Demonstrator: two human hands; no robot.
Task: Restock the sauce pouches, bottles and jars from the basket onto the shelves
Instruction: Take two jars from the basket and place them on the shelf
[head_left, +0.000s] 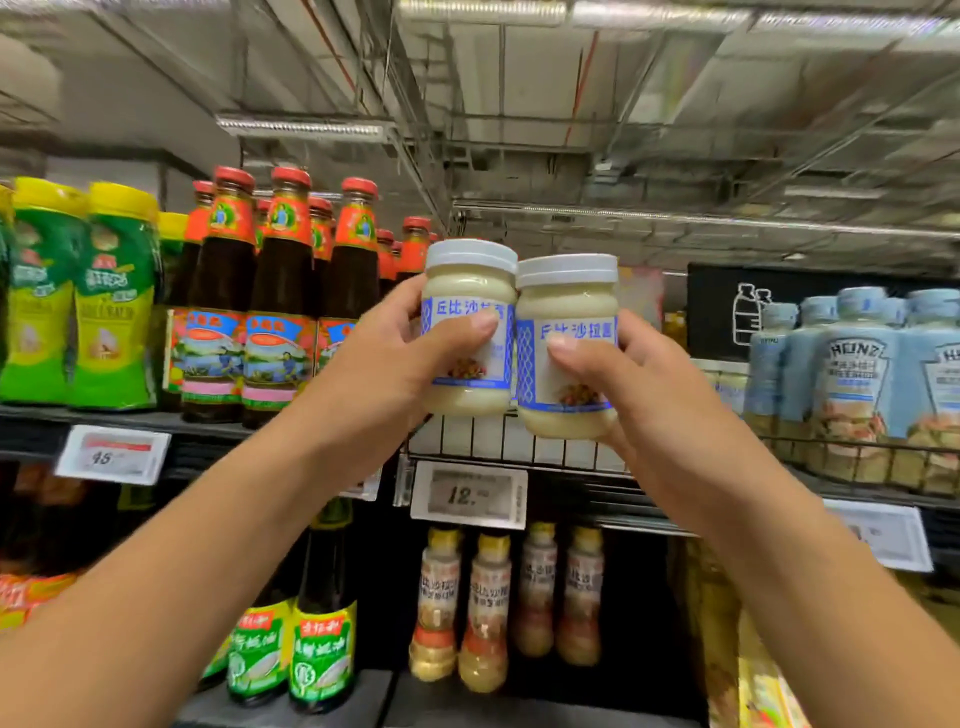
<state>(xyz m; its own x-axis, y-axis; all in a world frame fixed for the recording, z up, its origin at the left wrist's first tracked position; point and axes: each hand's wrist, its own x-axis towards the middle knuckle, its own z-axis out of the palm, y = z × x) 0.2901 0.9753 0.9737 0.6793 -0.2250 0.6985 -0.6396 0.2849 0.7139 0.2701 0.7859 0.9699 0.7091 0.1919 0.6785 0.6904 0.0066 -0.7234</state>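
Note:
Two glass jars of pale cream sauce with white lids and blue-and-white labels are raised side by side in front of the top shelf. My left hand (400, 353) grips the left jar (469, 291), thumb across its label. My right hand (631, 379) grips the right jar (566, 306), which sits slightly lower and touches the left one. Both jars hang just above the wire-fronted shelf section (483, 439) with a price tag reading 12 (469, 494). The basket is out of view.
Dark sauce bottles with red caps (283, 291) and green-yellow jars (114, 301) fill the top shelf to the left. Pale blue Heinz bottles (857, 364) stand to the right behind a wire rail. Dressing bottles (485, 608) and green-labelled bottles (322, 649) stand on the shelf below.

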